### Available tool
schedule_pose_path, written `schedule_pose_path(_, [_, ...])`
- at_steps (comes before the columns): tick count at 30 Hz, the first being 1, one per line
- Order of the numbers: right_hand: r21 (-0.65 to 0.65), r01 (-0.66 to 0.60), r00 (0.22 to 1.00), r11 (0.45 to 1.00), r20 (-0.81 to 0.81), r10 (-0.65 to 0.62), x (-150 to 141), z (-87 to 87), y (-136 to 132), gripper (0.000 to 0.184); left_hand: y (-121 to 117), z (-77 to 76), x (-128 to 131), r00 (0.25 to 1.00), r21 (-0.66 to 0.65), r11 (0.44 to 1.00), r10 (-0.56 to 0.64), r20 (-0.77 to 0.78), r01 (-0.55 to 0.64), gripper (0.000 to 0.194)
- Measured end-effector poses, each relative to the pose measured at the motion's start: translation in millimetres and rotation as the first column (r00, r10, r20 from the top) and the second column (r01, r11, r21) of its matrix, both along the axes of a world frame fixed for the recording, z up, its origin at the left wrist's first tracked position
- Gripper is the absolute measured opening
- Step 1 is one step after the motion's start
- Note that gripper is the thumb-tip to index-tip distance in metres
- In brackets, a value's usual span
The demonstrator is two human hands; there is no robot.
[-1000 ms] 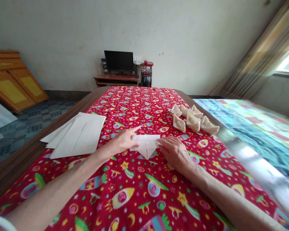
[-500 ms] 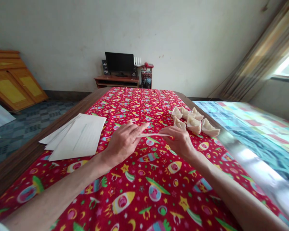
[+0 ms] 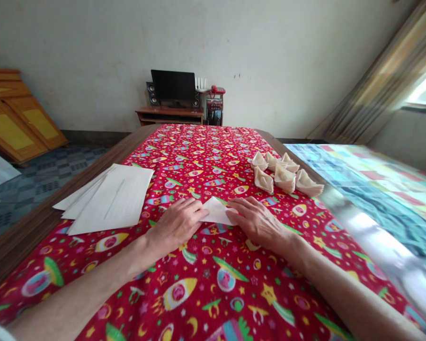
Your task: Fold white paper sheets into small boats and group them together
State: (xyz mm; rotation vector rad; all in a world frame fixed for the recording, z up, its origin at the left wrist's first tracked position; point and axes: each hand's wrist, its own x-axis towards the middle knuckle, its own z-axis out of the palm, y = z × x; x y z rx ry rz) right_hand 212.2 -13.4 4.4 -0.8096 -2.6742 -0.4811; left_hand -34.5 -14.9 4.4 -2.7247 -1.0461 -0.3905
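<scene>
A folded piece of white paper, triangular with its peak pointing away from me, lies between my hands on the red cloth. My left hand pinches its left corner between thumb and fingers. At the right corner, my right hand grips the paper in the same way, its fingers covering that end. Beyond my right hand stand several folded paper boats, some nested in stacks. To the left of my left hand lies a fanned pile of flat white paper sheets.
The red cloth with rocket prints covers a brown wooden table. A bed adjoins the table's right side. Against the far wall are a monitor and a desk. A wooden cabinet stands at the left.
The paper, seen edge-on before, now lies tilted down showing its triangular face. Both hands have come down and nearer to me, and closer together.
</scene>
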Motion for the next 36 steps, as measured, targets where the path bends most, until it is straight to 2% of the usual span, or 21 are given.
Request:
schedule_pose_path(5, [-0.02, 0.021, 0.998, 1.0, -0.061, -0.022, -2, 1.2, -5, 0.026, -3, -2.9, -1, 0.998, -0.068, 0.998, -0.002, 0.058, 0.006, 0.019])
schedule_pose_path(9, [-0.164, 0.069, 0.981, 0.984, -0.167, -0.097, -5, -8.3, 0, 0.026, 3, -10.6, -4, 0.973, -0.135, 0.991, 0.017, 0.231, 0.014, 0.013])
schedule_pose_path(12, [-0.321, 0.118, 0.944, 0.94, -0.256, -0.207, -4, -13.0, 2, 0.025, 10, -15.1, -8, 0.932, -0.241, 0.97, 0.106, 0.345, -0.021, 0.013])
schedule_pose_path(15, [-0.445, 0.146, 0.903, 0.884, -0.305, -0.302, -3, -13.7, 3, 0.021, 15, -15.3, -11, 0.903, -0.346, 0.936, 0.205, 0.377, -0.068, 0.022])
schedule_pose_path(20, [-0.564, 0.229, 0.86, 0.793, -0.264, -0.436, -4, -11.3, 7, 0.032, 16, -12.1, -12, 0.887, -0.382, 0.914, 0.283, 0.363, -0.136, 0.033])
schedule_pose_path(23, [-0.56, 0.297, 0.844, 0.773, -0.225, -0.487, -7, -10.2, 8, 0.032, 17, -13.1, -13, 0.89, -0.373, 0.914, 0.295, 0.347, -0.158, 0.036])
schedule_pose_path(30, [-0.479, 0.393, 0.832, 0.785, -0.179, -0.526, -11, -9.0, 4, 0.026, 17, -11.3, -12, 0.903, -0.268, 0.915, 0.365, 0.226, -0.303, 0.036])
schedule_pose_path(33, [-0.472, 0.404, 0.836, 0.784, -0.157, -0.525, -12, -6.7, 4, 0.026, 14, -8.0, -10, 0.906, -0.212, 0.915, 0.382, 0.18, -0.343, 0.032])
schedule_pose_path(36, [-0.458, 0.421, 0.837, 0.783, -0.138, -0.53, -14, -4.9, 4, 0.026, 15, -9.6, -10, 0.899, -0.194, 0.916, 0.387, 0.204, -0.35, 0.02])
